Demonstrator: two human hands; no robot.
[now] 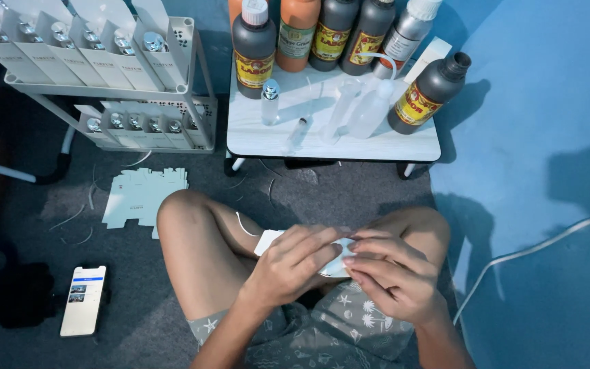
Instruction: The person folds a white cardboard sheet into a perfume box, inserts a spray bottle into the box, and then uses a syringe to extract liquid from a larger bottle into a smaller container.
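Left hand (293, 265) and right hand (390, 277), over the lap of a person seated on the floor: both grips closed together on one small white carton (272, 240), its corner showing just past the left fingers (322, 239), most of it hidden under the hands. Beyond the grips, a low white bench (404, 145) carrying dark bottles (254, 46), one orange bottle (298, 31), a clear squeeze bottle (371, 108) and a small glass vial (270, 102). Left of the left grip: flat carton blanks (141, 195), a phone (83, 301) on the floor, and a rack (196, 102) of boxed vials.
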